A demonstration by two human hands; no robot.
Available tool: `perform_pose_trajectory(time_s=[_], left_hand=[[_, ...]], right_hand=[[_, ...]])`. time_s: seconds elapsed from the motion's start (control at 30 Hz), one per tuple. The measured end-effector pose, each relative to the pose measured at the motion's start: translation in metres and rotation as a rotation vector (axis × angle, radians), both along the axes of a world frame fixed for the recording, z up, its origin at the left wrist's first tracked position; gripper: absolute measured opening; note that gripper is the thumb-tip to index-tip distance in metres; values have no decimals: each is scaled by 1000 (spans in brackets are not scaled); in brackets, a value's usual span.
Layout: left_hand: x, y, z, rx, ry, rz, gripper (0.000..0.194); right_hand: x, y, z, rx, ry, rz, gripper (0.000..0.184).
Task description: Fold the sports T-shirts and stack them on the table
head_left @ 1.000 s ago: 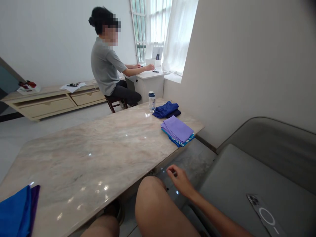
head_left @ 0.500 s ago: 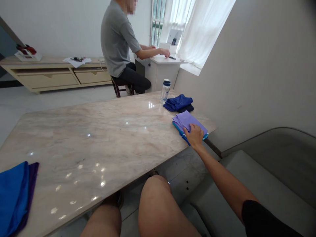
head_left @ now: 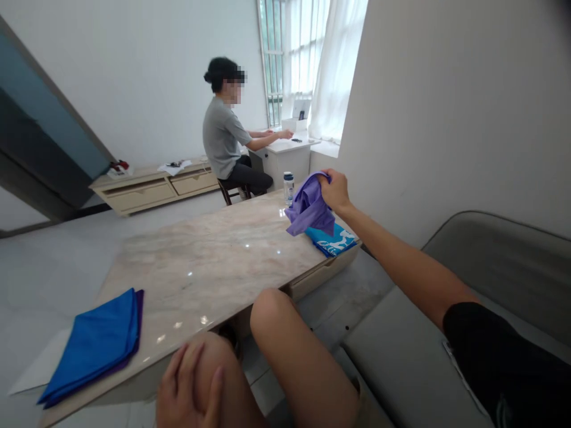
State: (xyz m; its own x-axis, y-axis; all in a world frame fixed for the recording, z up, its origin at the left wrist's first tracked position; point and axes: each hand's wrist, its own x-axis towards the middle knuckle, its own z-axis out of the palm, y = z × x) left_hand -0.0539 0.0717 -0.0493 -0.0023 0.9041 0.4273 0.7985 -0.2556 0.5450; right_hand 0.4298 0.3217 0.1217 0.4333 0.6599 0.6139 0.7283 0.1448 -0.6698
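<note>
Over the table (head_left: 214, 255), purple cloth (head_left: 309, 208) hangs below and left of the right-hand grip (head_left: 335, 189), which pinches it.

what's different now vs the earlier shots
The right hand has taken hold of the lilac cloth and lifted it off the printed cloth. The left hand has come into view, on the left knee. The bottle and left-end blue cloth stayed put.

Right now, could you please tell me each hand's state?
Left hand: open, resting on the left knee.
Right hand: closed, holding the lavender cloth.
</note>
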Motion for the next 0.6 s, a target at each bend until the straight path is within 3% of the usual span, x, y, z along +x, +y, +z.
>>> perform_pose_trajectory(time_s=[0.07,0.13,0.23,0.3,0.37,0.4,0.5,0.6], left_hand=[[11,1,30,-3,-18,21,54],[26,5,70,103,-74,39,49],[53,29,136,242,-143,5,45],[72,56,175,266,-207,-33,60],[88,83,203,252,-307,-43,73],[93,95,214,212,-350,-63,70],[93,116,240,62,-315,-177,36],[73,117,265,73,-174,-199,29]], right_hand=[[-22,-3,40,76,27,161,32],[-49,-10,72,116,35,322,28],[-99,-28,99,108,16,514,22],[-133,-47,105,74,-16,583,19],[-164,-69,105,31,-62,636,18],[-177,-80,104,13,-88,667,18],[-199,-108,105,18,-188,742,21],[-201,-122,109,56,-321,758,28]])
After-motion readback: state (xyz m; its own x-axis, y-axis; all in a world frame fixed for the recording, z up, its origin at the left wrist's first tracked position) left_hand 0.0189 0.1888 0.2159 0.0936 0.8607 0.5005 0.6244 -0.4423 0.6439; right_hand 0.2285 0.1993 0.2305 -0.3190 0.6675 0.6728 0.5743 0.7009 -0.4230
